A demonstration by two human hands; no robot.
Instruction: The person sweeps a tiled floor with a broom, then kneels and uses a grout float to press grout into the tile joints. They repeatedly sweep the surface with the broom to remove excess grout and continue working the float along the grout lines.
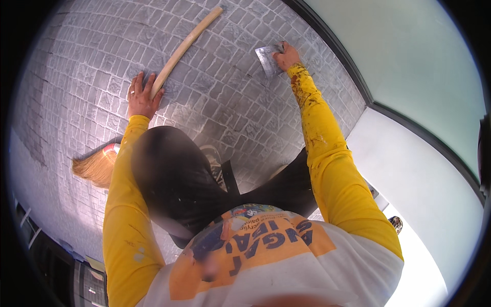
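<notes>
My left hand [144,97] is spread on the grey stone-patterned paving [215,77], its fingers stretched out. Between its thumb and forefinger passes a pale wooden handle [186,46], which slopes away to the upper right. That handle lines up with a straw broom head [97,168] beside my left forearm, though the forearm and hand hide the stretch between. Farther right, my right hand [288,56] is closed round a scraper with a flat, smeared metal blade [268,60]. The blade is at the paving; whether its edge touches cannot be made out.
On the right, a dark-framed pale panel [404,56] meets a white wall [388,138]. My bent knees and a patterned shoe [212,158] are close beneath me. At the lower left edge stand dark framed structures [51,256].
</notes>
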